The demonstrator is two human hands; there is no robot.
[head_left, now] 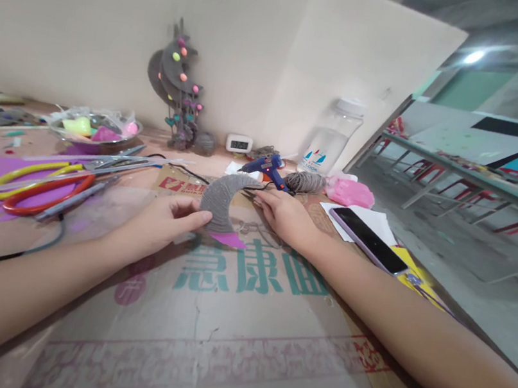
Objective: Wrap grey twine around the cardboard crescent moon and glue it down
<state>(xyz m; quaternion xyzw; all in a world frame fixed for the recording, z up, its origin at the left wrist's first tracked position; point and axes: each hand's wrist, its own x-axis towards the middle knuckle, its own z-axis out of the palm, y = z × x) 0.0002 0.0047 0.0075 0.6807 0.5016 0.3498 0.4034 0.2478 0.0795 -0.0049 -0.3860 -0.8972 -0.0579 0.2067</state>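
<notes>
My left hand (176, 224) pinches the outer edge of a crescent moon (218, 204) wrapped in grey yarn. The lower tip of the crescent is bare purple. To the right of it, my right hand (285, 214) is closed near the crescent's upper tip, its fingertips pressed together; what they grip is too small to make out. Loose grey yarn (265, 234) lies on the cardboard below the right fingers. Just behind that hand are a blue glue gun (270, 168) and a bundle of grey yarn (306, 182).
Printed cardboard (215, 356) covers the table. Scissors (52, 192) and a metal bowl (97, 136) lie left. At the back stand a decorated moon ornament (177, 78), a small clock (239, 144) and a water bottle (330, 140). A phone (369, 239) rests right, near the table edge.
</notes>
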